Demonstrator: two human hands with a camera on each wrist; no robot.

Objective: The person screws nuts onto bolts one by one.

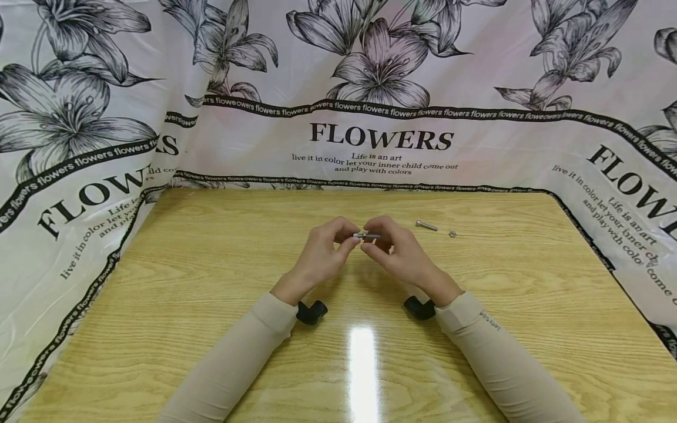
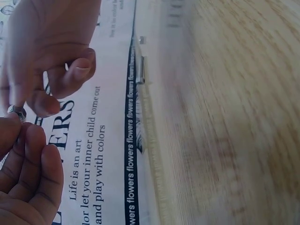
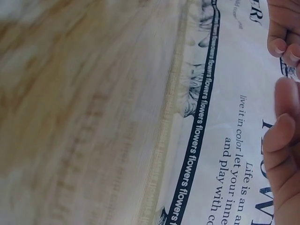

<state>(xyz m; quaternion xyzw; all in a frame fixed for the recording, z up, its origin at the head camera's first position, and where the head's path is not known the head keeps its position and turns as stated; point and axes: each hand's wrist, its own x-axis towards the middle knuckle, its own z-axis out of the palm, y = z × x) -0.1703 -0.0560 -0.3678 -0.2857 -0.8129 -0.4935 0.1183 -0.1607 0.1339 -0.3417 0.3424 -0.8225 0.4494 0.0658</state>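
Note:
A small metal bolt (image 1: 372, 236) lies level between the two hands, with a nut (image 2: 18, 111) on it. The left hand (image 1: 324, 249) pinches the bolt's left end between thumb and index finger. My right hand (image 1: 399, 249) has its thumb and fingers bent about the bolt from the right; a blurred fingertip meets the nut in the left wrist view. Whether the right thumb presses on the metal is unclear. In the right wrist view, the fingers of the right hand (image 3: 283, 136) appear at the edge, close to the left fingertips (image 3: 293, 54).
On the wooden table (image 1: 211, 252), a second bolt (image 1: 426, 225) and a loose nut (image 1: 452, 234) lie beyond the right hand. Black wrist devices (image 1: 312, 312) sit at both cuffs. A flower-printed curtain (image 1: 254, 141) borders the table at the back and sides.

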